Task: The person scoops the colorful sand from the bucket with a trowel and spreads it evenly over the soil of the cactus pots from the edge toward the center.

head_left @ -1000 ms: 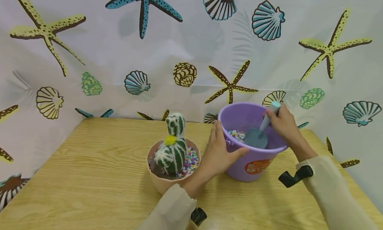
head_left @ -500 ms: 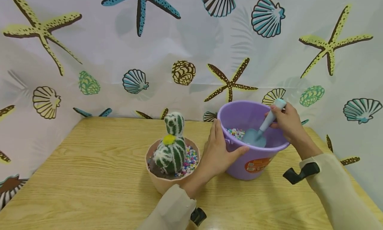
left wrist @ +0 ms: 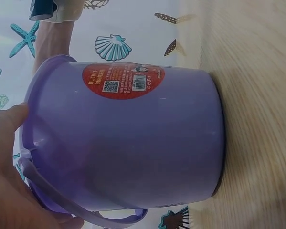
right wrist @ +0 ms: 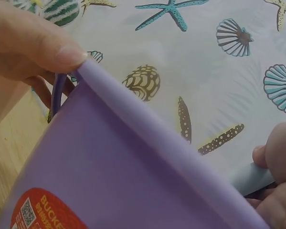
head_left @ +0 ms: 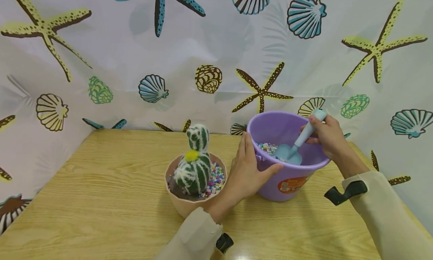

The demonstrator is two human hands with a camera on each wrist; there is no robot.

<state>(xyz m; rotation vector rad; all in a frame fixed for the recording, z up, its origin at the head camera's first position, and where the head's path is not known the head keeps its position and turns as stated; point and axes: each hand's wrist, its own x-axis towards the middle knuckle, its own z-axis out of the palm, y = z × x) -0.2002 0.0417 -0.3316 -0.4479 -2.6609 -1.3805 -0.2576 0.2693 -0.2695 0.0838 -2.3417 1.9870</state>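
A purple bucket (head_left: 268,186) stands on the table at the right, with small multicoloured pebbles (head_left: 266,147) inside. My left hand (head_left: 246,169) grips its near-left rim; in the left wrist view the thumb (left wrist: 14,117) lies against the rim, and the bucket handle (left wrist: 71,205) hangs beside the fingers. Over the far-right rim, my right hand (head_left: 329,137) holds a light blue hand shovel (head_left: 306,134) by its handle. The shovel's blade is down in the bucket, touching the pebbles. In the right wrist view the rim hides the blade.
Left of the bucket, close to my left forearm, stands a peach flowerpot (head_left: 184,207). In it is a green-and-white cactus (head_left: 194,175) with a yellow flower, with pebbles on its right side. A shell-printed curtain (head_left: 121,57) hangs behind the wooden table (head_left: 101,199).
My right hand has moved slightly up and to the right with the shovel, whose blade now lies flatter at the pebbles. The left hand keeps its place on the bucket.
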